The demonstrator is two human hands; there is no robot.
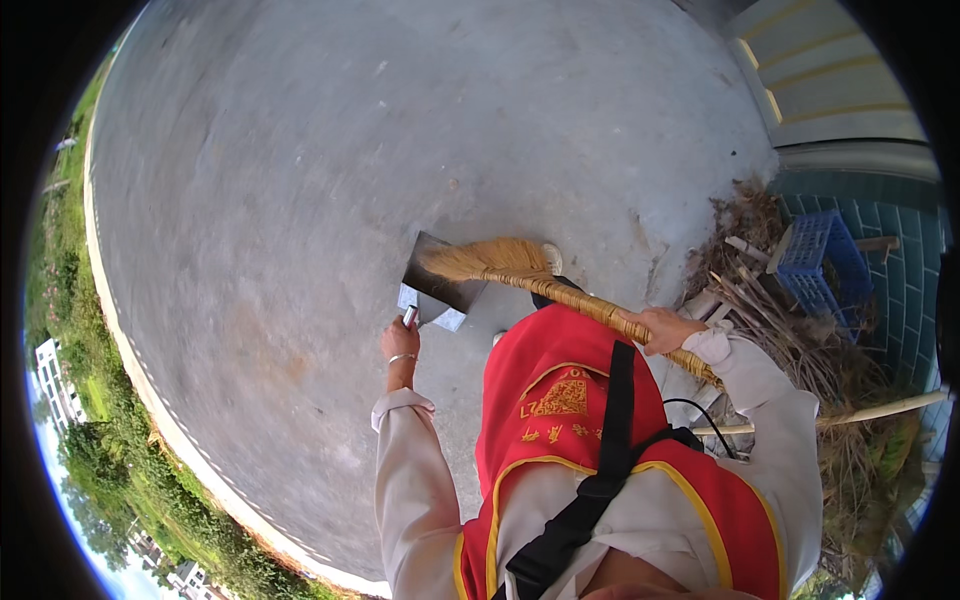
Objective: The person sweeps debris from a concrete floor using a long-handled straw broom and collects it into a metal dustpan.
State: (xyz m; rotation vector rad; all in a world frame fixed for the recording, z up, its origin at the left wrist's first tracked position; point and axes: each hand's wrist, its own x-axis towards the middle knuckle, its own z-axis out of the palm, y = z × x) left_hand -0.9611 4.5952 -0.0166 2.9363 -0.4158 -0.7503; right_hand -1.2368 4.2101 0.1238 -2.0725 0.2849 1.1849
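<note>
My left hand (400,339) is closed around the handle of a metal dustpan (442,259). The pan lies low by the concrete floor, its dark inner face turned up. In my right hand (664,330) is the bound stalk of a straw broom (555,286), which slants across in front of me. The broom's bristles rest over the dustpan, hiding part of its inside. Whether any sweepings lie in the pan, I cannot tell. A red apron (562,360) with yellow trim and print hangs over my front, and one shoe (553,259) shows beside the bristles.
Grey concrete floor (300,187) spreads ahead and left, ending at a pale edge (112,315) with greenery beyond. At right, a pile of sticks and dry brush (772,315) lies against a teal tiled wall (900,277). A blue plastic crate (814,240) sits there, below a door (832,82).
</note>
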